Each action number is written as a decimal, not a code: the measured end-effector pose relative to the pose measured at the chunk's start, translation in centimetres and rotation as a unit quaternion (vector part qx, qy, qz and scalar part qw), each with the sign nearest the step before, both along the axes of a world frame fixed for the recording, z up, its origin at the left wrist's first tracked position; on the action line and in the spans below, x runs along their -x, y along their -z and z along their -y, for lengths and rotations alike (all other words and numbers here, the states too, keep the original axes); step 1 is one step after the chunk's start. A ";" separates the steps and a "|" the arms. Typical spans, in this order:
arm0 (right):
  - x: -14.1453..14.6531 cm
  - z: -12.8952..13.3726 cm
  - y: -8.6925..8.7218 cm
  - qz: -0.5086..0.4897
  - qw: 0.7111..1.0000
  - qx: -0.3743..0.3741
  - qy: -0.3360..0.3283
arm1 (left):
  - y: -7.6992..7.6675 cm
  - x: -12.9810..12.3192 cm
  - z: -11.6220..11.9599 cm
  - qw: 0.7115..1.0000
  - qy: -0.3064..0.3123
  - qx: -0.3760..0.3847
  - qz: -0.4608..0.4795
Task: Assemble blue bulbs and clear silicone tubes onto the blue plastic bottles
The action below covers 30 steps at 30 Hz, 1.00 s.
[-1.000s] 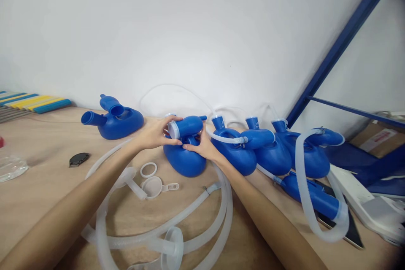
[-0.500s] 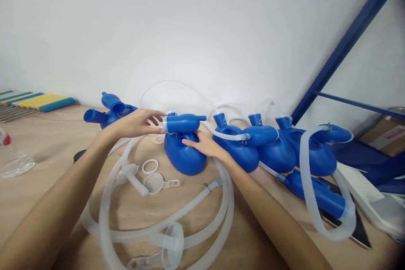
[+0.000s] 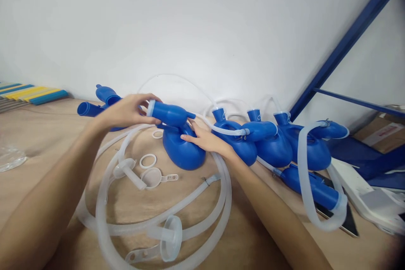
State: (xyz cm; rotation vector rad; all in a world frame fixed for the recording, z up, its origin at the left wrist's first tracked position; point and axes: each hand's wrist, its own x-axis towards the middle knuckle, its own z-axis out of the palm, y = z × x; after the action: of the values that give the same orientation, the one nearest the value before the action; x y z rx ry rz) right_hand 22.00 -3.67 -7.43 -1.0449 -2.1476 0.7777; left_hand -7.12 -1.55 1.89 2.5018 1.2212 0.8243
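Note:
My left hand pinches the pale-rimmed end of a blue plastic funnel piece, whose narrow nozzle points right and slightly down. Directly below it stands a blue urinal bottle. My right hand grips the upper right of this bottle, thumb across its front and the other fingers partly hidden behind. The bottle's mouth is hidden from view. In front of it lie a white ring, a translucent cap with a strap and coiled clear corrugated hoses.
More blue bottles with hoses stand to the right. A blue funnel piece lies over a dark tablet near a white device. Blue parts and striped blue-yellow sticks are at left; a blue metal frame rises right.
The funnel piece has moved up and left with my left hand, its nozzle now dipping to the right. My right hand stays on the bottle. The whole view has shifted slightly.

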 end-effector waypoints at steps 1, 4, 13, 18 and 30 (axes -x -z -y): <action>-0.1 0.3 -0.4 0.016 1.000 -0.019 0.011 | -0.4 0.7 0.1 0.999 -0.019 0.000 0.033; -0.4 2.6 -2.7 0.125 0.985 -0.080 0.084 | -1.1 2.1 0.4 0.987 -0.056 -0.014 0.149; 1.9 10.3 -5.5 0.521 0.841 0.024 -0.146 | -1.3 0.8 0.7 0.943 -0.002 -0.096 0.319; 1.8 8.6 -2.6 0.506 0.844 0.031 -0.179 | -1.2 0.1 1.0 0.943 0.011 -0.087 0.322; -5.2 8.5 -11.6 0.185 0.932 -0.291 0.111 | -0.8 0.1 -0.3 0.888 0.007 -0.020 0.460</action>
State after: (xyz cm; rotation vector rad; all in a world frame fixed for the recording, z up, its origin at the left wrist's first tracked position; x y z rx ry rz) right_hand 27.24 -12.19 4.22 -1.1297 -2.2908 -0.1870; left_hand -7.21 -1.24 2.67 1.7013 0.8154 1.7447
